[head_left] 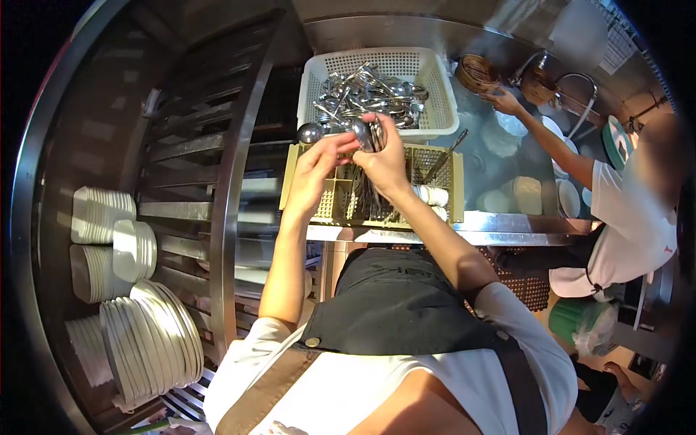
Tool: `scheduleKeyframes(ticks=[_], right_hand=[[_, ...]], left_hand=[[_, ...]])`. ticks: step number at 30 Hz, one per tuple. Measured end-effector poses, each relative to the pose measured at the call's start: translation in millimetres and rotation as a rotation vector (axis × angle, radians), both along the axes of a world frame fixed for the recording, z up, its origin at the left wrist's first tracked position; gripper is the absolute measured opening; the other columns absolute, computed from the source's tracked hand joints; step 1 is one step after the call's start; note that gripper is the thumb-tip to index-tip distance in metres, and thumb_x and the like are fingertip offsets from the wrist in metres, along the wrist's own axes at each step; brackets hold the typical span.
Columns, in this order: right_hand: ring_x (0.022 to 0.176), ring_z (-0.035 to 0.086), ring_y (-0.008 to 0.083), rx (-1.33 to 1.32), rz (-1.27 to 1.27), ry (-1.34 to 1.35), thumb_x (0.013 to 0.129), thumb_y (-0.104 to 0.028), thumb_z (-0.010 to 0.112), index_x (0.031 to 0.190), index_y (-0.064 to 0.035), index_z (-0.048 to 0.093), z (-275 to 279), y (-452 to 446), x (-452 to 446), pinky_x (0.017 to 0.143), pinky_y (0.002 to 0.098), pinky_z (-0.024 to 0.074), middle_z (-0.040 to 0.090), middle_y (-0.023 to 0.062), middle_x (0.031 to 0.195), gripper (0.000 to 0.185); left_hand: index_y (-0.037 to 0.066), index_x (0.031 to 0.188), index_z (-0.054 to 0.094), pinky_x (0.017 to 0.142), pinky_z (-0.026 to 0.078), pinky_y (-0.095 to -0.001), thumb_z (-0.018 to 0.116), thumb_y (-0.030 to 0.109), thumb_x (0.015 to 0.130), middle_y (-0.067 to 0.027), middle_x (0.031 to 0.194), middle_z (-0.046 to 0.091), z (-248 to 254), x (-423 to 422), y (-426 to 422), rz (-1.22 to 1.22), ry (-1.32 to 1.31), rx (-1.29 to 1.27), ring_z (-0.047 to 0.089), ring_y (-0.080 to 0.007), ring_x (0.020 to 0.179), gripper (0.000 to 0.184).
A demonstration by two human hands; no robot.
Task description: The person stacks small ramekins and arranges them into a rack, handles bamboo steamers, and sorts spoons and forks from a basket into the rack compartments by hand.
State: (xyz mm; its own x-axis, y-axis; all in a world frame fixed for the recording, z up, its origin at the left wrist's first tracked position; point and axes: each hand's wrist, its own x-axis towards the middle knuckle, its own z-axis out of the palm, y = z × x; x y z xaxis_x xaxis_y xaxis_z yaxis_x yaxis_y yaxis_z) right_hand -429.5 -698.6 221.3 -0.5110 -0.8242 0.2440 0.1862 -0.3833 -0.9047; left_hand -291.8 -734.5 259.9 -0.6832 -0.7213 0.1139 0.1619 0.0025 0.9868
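My right hand (383,161) is closed round a bunch of metal spoons (362,135), bowls upward, above a yellow compartment rack (457,187). Beside it my left hand (316,174) has its fingers stretched out, the tips at the spoons. Just past the left fingers shows a larger round metal bowl, like a ladle's (310,133); what supports it is hidden. Dark handles (366,194) stand in the rack below my hands, along with several white cups (433,194) at its right end. Behind the rack, a white perforated basket (440,98) holds a heap of mixed metal cutlery (373,90).
On the right a co-worker's hand (502,98) touches a bamboo steamer (476,71) over a sink of water (471,163) with dishes. A metal shelf post (243,174) rises at left, near stacked white plates (156,341). A green bin (569,322) stands lower right.
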Motion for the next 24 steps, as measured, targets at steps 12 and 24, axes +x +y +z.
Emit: scheduleKeyframes(ticks=[12, 24], right_hand=[[0.077, 0.06, 0.0104, 0.091, -0.061, 0.162, 0.075, 0.001, 0.068, 0.113, -0.0048, 0.049, -65, -20, 22, 0.068, 0.0257, 0.0517, 0.06, 0.0055, 0.092, 0.043], [0.102, 0.057, 0.017, 0.184, -0.088, 0.36, 0.066, 0.0, 0.074, 0.111, -0.0044, 0.054, -64, 22, 21, 0.09, 0.0292, 0.0451, 0.061, 0.0077, 0.102, 0.05]], left_hand=[[0.001, 0.137, 0.029, 0.107, 0.031, -0.0342, 0.076, 0.0, 0.069, -0.0129, 0.131, 0.046, -125, -9, 14, 0.14, -0.136, -0.121, 0.042, -0.02, 0.127, 0.083], [-0.007, 0.093, 0.059, 0.065, 0.049, -0.0342, 0.065, 0.009, 0.074, -0.0104, 0.072, 0.066, -173, -23, -1, 0.054, -0.483, -0.384, 0.065, -0.0186, 0.073, 0.025]])
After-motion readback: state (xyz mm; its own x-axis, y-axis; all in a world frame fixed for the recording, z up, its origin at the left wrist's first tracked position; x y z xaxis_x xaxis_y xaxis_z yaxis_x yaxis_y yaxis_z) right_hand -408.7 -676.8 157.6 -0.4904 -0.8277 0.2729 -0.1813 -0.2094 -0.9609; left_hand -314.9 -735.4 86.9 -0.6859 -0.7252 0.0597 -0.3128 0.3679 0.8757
